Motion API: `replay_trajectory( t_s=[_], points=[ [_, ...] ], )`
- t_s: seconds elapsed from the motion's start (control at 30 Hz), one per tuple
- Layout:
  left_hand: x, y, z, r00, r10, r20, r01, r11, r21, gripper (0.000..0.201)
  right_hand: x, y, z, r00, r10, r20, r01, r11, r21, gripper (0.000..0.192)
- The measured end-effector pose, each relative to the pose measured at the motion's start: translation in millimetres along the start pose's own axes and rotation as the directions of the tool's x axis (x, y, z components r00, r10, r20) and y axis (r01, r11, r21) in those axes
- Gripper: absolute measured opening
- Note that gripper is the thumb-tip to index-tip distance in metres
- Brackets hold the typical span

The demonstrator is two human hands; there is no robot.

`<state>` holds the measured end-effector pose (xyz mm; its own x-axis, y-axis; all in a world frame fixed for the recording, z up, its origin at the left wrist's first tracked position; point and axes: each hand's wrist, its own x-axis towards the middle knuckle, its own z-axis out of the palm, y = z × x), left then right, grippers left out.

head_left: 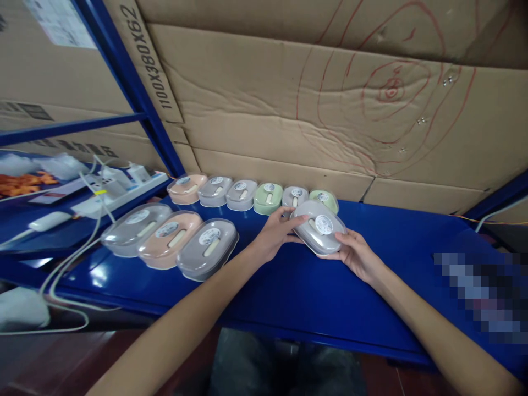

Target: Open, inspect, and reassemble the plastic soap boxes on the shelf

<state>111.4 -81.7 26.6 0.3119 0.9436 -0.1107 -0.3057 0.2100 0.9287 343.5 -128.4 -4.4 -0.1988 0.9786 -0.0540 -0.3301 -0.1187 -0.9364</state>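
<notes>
Forearms (pixel 190 322), grey container (pixel 317 227) (clear-lidded, stickered)

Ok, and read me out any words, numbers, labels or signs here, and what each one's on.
"1100X380X62": cardboard strip beside the blue post; it may run past the frame.
Too small or blurred to read: round stickers on the held grey box and the other boxes.
Too blurred: dark print on the left cardboard; white sheet.
Unclear: red scrawl inside the drawn rings.
</notes>
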Motion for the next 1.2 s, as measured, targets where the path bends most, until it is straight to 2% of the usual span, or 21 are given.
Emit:
replay_trajectory(
  t_s=[0.1, 0.17, 0.23, 0.33, 0.43, 0.5, 0.53, 0.6, 0.67, 0.73, 0.8, 0.9, 1.03, 1.2],
  points=[
    [2, 0, -3.6, 0.995, 0.054, -0.085, -0.049, 0.997, 0.064, 0.053, -1, 0, 1, 0.998, -0.004, 0.068, 0.016, 0.983, -0.181, 0.05],
    [2, 2, -6.7, 0.994, 0.058, -0.09, -0.045, 0.99, 0.132, 0.044, -1, -1, 1, 0.997, -0.043, 0.07, 0.06, 0.959, -0.276, 0.055],
    [3, 3, -9.7, 0.997, 0.057, -0.055, -0.043, 0.971, 0.237, 0.036, 0, -1, -1, 0.994, -0.105, 0.007, 0.102, 0.941, -0.322, 0.062],
    [4, 2, -14.4, 0.995, 0.077, 0.068, -0.1, 0.891, 0.443, 0.031, 4, 1, -6, 0.984, -0.152, -0.091, 0.113, 0.936, -0.333, 0.067],
    [7, 1, -20.9, 0.975, 0.065, 0.211, -0.187, 0.752, 0.632, 0.033, 8, 3, -10, 0.983, -0.154, -0.096, 0.112, 0.932, -0.345, 0.066],
    [8, 2, -25.1, 0.968, 0.062, 0.243, -0.226, 0.637, 0.737, 0.036, 9, 5, -11, 0.984, -0.154, -0.088, 0.115, 0.93, -0.348, 0.066],
    [8, 3, -26.1, 0.966, 0.087, 0.243, -0.248, 0.575, 0.779, 0.036, 9, 5, -11, 0.984, -0.153, -0.089, 0.114, 0.933, -0.343, 0.066],
    [4, 7, -24.9, 0.947, 0.212, 0.241, -0.313, 0.445, 0.839, 0.036, 10, 5, -11, 0.984, -0.149, -0.096, 0.111, 0.94, -0.321, 0.067],
    [-7, 11, -18.3, 0.883, 0.373, 0.284, -0.407, 0.309, 0.859, 0.034, 11, 5, -11, 0.984, -0.145, -0.106, 0.107, 0.946, -0.306, 0.067],
    [-26, 12, -7.8, 0.808, 0.446, 0.386, -0.498, 0.167, 0.851, 0.035, 11, 4, -11, 0.984, -0.141, -0.111, 0.102, 0.948, -0.3, 0.067],
    [-50, 10, 2.9, 0.765, 0.377, 0.523, -0.571, 0.019, 0.821, 0.04, 12, 4, -13, 0.985, -0.138, -0.104, 0.102, 0.949, -0.298, 0.066],
    [-85, 1, 10.7, 0.73, 0.282, 0.622, -0.6, -0.171, 0.782, 0.038, 12, 5, -14, 0.986, -0.14, -0.092, 0.107, 0.949, -0.296, 0.064],
    [-115, -8, -2.1, 0.744, 0.293, 0.6, -0.533, -0.28, 0.798, 0.043, 12, 6, -14, 0.986, -0.136, -0.098, 0.102, 0.951, -0.291, 0.064],
    [-127, -7, -34.2, 0.76, 0.379, 0.528, -0.442, -0.295, 0.847, 0.044, 12, 4, -12, 0.986, -0.126, -0.112, 0.087, 0.95, -0.301, 0.067]
  ],
)
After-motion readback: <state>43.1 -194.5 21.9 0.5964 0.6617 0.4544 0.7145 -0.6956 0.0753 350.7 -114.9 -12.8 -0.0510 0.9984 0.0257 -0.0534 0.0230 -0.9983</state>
